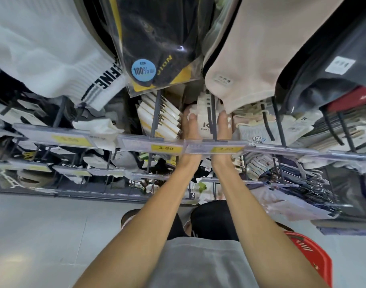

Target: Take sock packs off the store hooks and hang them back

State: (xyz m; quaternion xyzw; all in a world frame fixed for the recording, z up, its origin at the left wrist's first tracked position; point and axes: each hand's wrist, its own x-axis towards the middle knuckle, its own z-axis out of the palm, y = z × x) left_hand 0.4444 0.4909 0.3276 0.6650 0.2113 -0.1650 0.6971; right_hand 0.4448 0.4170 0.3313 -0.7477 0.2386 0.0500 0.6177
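A stack of white sock packs (205, 121) with a dark "K" label hangs on a grey store hook (213, 121) behind the price rail. My left hand (191, 124) presses the stack's left side and my right hand (224, 125) presses its right side, so the packs are squeezed between both hands. The hook's rod runs over the front of the stack. A beige sock (250, 65) hanging above hides the top right of the stack.
A clear price rail (167, 146) with yellow tags crosses in front of my wrists. White-and-yellow packs (159, 119) hang to the left, printed white socks (259, 129) to the right. A black pack with a blue sticker (143, 70) hangs overhead. A red basket (311, 256) stands at lower right.
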